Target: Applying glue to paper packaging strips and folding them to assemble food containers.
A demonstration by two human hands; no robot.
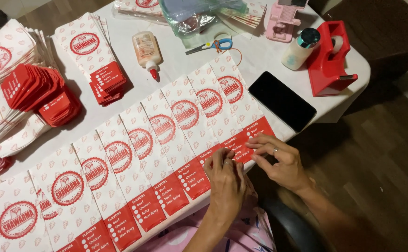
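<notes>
Left hand (226,179) pinched the red end of a paper bag (215,122) just left of the black phone (282,101) | right hand (278,161) pinched the neighbouring bag's (238,101) red end, nearer phone | bags overlapped in row on white bench (260,56) | glue bottle (147,52) well above-left of phone.

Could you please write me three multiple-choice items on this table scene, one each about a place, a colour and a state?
1. Where does the black phone lie?
A. under the scissors
B. between the row of paper bags and the red tape dispenser
C. on the floor

2. What colour is the glue bottle's nozzle?
A. red
B. blue
C. green

3. What are the left hand and right hand doing?
A. holding scissors
B. resting in the lap
C. touching the bags' red ends at the table edge

Answers: 1 B, the phone sits right of the bags, beside the dispenser; 2 A, the tip shows red; 3 C, both hands' fingers lie on the red ends.
</notes>
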